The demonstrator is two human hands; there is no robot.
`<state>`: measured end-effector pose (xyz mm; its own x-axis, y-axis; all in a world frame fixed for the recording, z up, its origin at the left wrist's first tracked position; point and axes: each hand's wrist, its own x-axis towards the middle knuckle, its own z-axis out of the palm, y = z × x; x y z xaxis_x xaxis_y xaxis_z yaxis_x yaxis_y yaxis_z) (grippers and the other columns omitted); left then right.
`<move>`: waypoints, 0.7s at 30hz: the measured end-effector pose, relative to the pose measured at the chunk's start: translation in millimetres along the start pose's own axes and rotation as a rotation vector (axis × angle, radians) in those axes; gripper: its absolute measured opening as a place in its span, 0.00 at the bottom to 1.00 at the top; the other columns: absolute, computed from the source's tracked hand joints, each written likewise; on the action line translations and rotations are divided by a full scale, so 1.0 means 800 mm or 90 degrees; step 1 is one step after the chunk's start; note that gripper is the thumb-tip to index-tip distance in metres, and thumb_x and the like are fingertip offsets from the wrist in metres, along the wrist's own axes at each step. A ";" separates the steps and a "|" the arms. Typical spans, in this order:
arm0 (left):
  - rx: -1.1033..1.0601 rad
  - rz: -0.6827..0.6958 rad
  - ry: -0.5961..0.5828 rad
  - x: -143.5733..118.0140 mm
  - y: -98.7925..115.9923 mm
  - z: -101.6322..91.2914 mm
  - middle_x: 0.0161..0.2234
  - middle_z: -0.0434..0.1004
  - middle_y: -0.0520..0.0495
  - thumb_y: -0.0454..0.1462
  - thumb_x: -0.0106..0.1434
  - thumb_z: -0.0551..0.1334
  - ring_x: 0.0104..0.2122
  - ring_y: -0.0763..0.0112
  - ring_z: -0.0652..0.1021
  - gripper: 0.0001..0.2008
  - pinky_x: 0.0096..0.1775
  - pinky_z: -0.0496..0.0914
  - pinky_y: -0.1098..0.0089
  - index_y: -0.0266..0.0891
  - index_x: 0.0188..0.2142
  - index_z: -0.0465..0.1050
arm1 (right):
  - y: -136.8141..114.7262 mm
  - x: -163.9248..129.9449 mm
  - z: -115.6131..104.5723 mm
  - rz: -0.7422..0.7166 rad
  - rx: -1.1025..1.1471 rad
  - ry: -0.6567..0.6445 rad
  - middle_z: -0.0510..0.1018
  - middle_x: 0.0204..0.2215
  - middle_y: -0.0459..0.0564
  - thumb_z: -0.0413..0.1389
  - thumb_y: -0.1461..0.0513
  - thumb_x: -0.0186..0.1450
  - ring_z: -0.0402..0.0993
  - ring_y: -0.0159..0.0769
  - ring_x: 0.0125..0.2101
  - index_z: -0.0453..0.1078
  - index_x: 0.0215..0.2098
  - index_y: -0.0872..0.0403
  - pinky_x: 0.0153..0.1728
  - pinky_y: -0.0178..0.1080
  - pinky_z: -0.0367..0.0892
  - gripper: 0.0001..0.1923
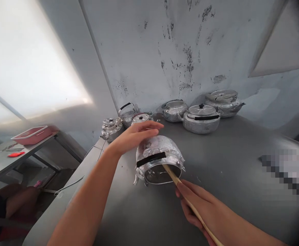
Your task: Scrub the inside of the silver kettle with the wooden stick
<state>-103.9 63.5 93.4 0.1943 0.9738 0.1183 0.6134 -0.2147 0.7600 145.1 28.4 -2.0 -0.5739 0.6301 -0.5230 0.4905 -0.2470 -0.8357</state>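
A silvery metal kettle (166, 147) lies tipped on its side on the grey table, its round mouth facing me. Its black-gripped handle (151, 159) crosses just above the mouth, and the spout points down to the left. My left hand (139, 133) is stretched over the kettle's upper side, fingers extended and thumb apart; whether the palm touches the metal is hard to see. A wooden stick (172, 175) is held in my right hand (197, 201), with fingers wrapped round it. The stick's far end goes into the kettle's mouth and is hidden inside.
Several other kettles (201, 123) stand along the wall at the table's (229, 164) back. A thin cable (72, 181) runs along its left edge. On a second table at left sits a pink basin (33, 136); a person's legs (21, 205) show below. A blurred patch (290, 174) lies at right.
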 end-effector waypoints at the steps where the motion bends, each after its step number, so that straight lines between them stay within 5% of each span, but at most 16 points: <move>1: 0.055 -0.030 0.073 0.004 -0.012 -0.006 0.58 0.79 0.50 0.51 0.74 0.60 0.56 0.60 0.79 0.19 0.55 0.75 0.65 0.51 0.58 0.77 | 0.001 0.001 0.000 -0.002 0.002 0.000 0.60 0.17 0.34 0.31 0.52 0.81 0.50 0.24 0.10 0.65 0.41 0.51 0.09 0.24 0.57 0.24; 5: 0.190 -0.163 0.217 0.019 -0.068 -0.022 0.44 0.82 0.39 0.45 0.74 0.60 0.50 0.51 0.81 0.14 0.54 0.74 0.51 0.39 0.48 0.79 | -0.003 -0.003 0.002 0.011 -0.013 0.015 0.59 0.17 0.34 0.31 0.53 0.81 0.50 0.24 0.10 0.64 0.39 0.51 0.09 0.25 0.56 0.24; 9: 0.279 -0.233 0.195 0.028 -0.106 -0.019 0.51 0.79 0.41 0.44 0.74 0.65 0.49 0.59 0.80 0.14 0.52 0.77 0.54 0.37 0.51 0.77 | -0.012 -0.011 0.003 0.029 -0.024 0.022 0.59 0.18 0.34 0.31 0.54 0.81 0.49 0.24 0.12 0.63 0.39 0.50 0.11 0.25 0.56 0.23; 21: 0.244 -0.066 0.051 0.039 -0.097 0.016 0.69 0.67 0.36 0.40 0.71 0.68 0.67 0.49 0.69 0.25 0.66 0.65 0.47 0.39 0.65 0.70 | -0.007 -0.008 0.000 -0.013 -0.015 0.011 0.58 0.19 0.35 0.33 0.55 0.81 0.48 0.25 0.15 0.62 0.35 0.50 0.11 0.24 0.54 0.22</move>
<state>-135.6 110.0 29.5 0.0658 0.9912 0.1148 0.8706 -0.1133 0.4788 145.8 25.9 6.0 -0.5723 0.6474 -0.5033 0.4945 -0.2172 -0.8416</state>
